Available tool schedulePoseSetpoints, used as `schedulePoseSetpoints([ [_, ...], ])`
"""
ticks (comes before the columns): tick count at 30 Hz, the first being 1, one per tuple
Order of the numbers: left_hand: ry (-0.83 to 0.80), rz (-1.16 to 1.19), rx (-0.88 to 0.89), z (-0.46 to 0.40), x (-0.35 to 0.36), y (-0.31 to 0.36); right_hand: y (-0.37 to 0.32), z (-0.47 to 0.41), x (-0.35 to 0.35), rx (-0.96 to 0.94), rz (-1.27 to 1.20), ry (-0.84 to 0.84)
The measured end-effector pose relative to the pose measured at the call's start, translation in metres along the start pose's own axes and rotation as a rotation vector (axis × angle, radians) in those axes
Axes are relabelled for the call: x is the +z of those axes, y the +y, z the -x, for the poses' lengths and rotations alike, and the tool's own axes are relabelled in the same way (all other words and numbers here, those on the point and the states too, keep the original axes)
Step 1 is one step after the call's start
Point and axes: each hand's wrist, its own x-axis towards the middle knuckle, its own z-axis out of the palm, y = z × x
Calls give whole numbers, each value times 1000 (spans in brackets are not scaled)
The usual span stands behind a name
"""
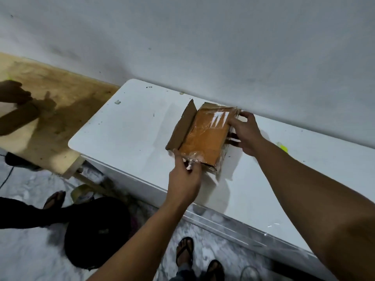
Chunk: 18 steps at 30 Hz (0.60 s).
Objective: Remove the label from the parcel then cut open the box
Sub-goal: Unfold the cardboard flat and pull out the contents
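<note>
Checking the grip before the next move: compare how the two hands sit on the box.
The left hand pinches clear plastic wrap at the cardboard box's near end; the right hand grips its far right edge. The left comes from below, the right from the side. Both touch the box.

Both bare forearms reach forward and up from the lower edge, the left hand (pixel 183 177) raised with thumb and fingers pinched together at its tip, the right hand (pixel 246 131) farther out, back upward, fingers curled downward.

Cardboard box (pixel 203 136) on white tabletop near wall, left flap up, orange contents w/ clear plastic showing.
</note>
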Motion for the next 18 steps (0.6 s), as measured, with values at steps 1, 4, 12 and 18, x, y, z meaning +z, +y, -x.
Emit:
schedulePoseSetpoints([
  [1, -20, 1, -7, 7, 4, 1, -2, -2, -2, -2, 33, -9],
  [4, -66, -26, 13, 21, 15, 6, -9, -13, -7, 2, 113, -47],
  [12, -104, -112, 146, 26, 18, -8, -6, -47, -3, -74, 364, -169],
  [18, 32, -212, 259, 5, -2, 9, -6, -52, -6, -185, 531, -205],
])
